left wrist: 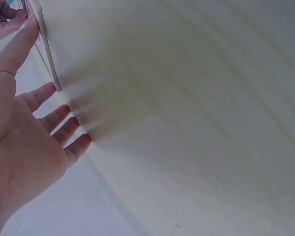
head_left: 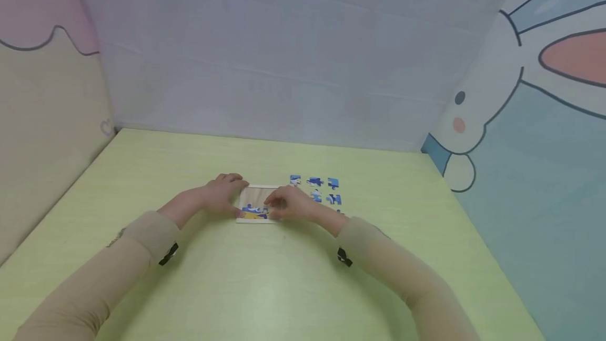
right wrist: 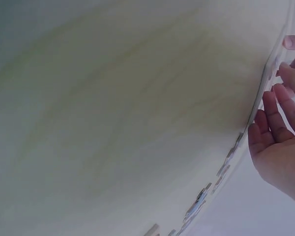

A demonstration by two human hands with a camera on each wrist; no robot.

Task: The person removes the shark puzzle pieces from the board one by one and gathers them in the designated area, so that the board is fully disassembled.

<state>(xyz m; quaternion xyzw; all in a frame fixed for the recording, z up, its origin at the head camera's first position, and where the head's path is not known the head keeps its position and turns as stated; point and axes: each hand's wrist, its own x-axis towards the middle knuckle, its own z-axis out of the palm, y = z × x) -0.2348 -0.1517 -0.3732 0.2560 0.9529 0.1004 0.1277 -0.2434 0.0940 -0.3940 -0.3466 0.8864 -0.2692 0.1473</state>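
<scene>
A shallow puzzle tray (head_left: 260,187) with a pale rim lies on the table. Joined blue, white and yellow puzzle pieces (head_left: 253,215) line its near edge, while bare wood shows farther back. My left hand (head_left: 222,194) rests at the tray's left side, thumb at the near corner and fingers spread toward the far corner. In the left wrist view those fingertips touch the table by the rim (left wrist: 51,66). Over the tray's right part, my right hand (head_left: 291,203) pinches a small puzzle piece (head_left: 265,209) between thumb and fingers, mostly hidden by them.
Loose blue-and-white puzzle pieces (head_left: 333,183) lie in rows right of the tray, some partly behind the right hand and forearm. The pale yellow table (head_left: 265,288) meets a curtain-like backdrop (head_left: 284,67) at its far edge. A printed rabbit panel (head_left: 530,183) stands on the right.
</scene>
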